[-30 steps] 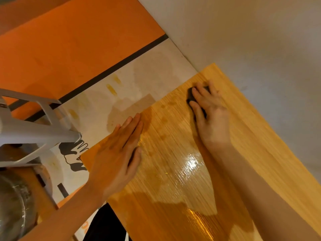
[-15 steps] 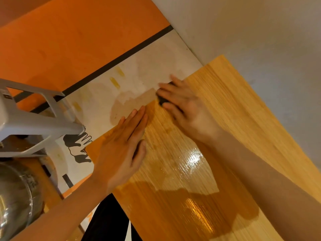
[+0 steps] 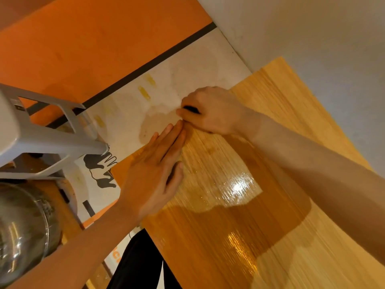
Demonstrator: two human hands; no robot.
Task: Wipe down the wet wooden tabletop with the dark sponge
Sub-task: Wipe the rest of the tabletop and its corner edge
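Note:
The wooden tabletop (image 3: 270, 126) runs from the far corner toward me, shiny with water in its middle. My right hand (image 3: 212, 110) sits at the table's left edge near the far corner, fingers curled round the dark sponge (image 3: 191, 109), of which only a thin black sliver shows. My left hand (image 3: 156, 172) lies flat on the left edge of the tabletop with straight fingers, its fingertips almost touching my right hand.
A grey plastic stool (image 3: 41, 134) stands to the left on the floor. A shiny metal pot (image 3: 23, 226) sits at the lower left. The floor has an orange area, a black stripe and a pale wet panel (image 3: 166, 97). A white wall (image 3: 312, 38) borders the table's right side.
My right hand has dragged the sponge leftward from the far corner to the table's left edge, and its fingers have curled over the sponge. My left hand has stayed flat in place.

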